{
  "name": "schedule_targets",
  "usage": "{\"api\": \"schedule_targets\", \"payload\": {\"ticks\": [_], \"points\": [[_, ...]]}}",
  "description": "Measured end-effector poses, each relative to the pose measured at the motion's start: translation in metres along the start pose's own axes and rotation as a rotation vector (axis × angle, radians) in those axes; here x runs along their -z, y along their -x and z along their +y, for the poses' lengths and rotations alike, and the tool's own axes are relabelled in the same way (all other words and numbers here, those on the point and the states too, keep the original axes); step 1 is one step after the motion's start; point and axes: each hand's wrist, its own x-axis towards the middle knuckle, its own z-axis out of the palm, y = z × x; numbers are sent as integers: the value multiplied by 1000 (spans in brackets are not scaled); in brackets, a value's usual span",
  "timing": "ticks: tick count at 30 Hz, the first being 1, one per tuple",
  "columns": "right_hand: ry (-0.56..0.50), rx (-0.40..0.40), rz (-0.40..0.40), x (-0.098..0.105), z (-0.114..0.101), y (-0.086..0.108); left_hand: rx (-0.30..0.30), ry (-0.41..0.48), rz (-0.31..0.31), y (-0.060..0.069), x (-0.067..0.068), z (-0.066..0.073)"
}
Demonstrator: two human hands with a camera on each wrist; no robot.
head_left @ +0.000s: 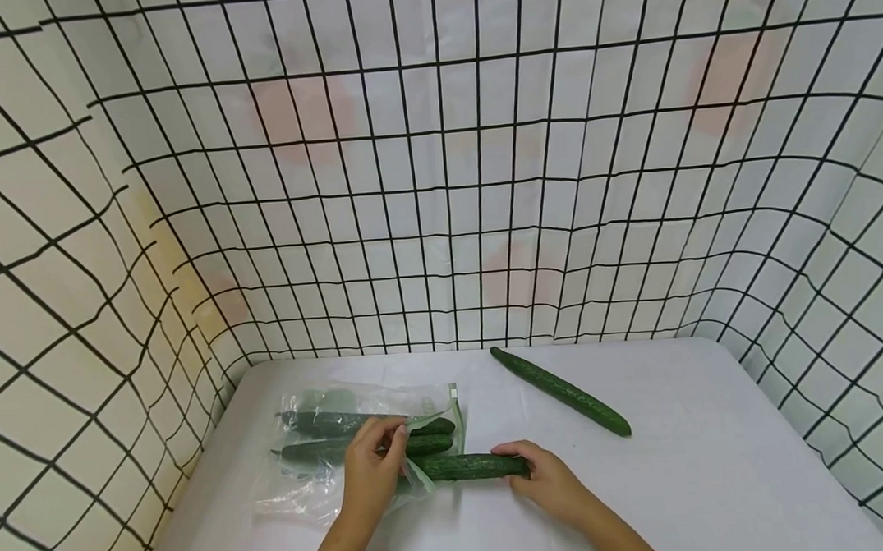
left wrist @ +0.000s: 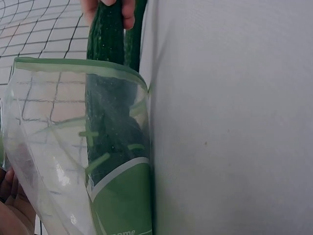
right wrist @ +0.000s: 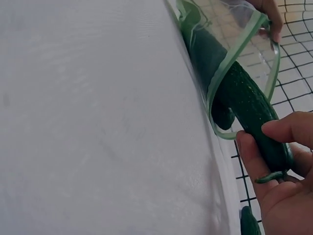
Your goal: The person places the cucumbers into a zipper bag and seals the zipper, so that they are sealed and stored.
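A clear zip bag (head_left: 311, 499) with a green rim lies on the left of the white table, its mouth facing right. My left hand (head_left: 374, 463) pinches the upper edge of that mouth and lifts it. A cucumber (head_left: 472, 467) lies partly inside the bag, and my right hand (head_left: 542, 476) grips its outer end, the stem showing in the right wrist view near the fingers (right wrist: 252, 156). Behind it, two more cucumbers lie in the bag, their ends (head_left: 430, 444) near the mouth. The left wrist view shows the held cucumber (left wrist: 105, 44) entering past the green rim (left wrist: 73, 62).
Another cucumber (head_left: 565, 392) lies loose and slanted at the back right of the white table (head_left: 687, 478). Black wire mesh (head_left: 448, 259) stands around the back and both sides, with pale sheeting behind it.
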Motion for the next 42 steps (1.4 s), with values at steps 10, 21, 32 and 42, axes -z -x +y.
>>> {"api": "schedule_targets", "payload": {"ticks": [10,21,32,42], "points": [[-123,3,-35,1,3,-5,-14,-6,10,0,-1,-4],[-176,33,-36,-14,-2,-14,-23,6,-32,-1,0,-34],[-273,75,-48,-26,-8,-18,-35,6,-36,-1,0,-35],[-226,15,-6,-41,-10,-30,7,-17,-30,-1,-1,-32]]}}
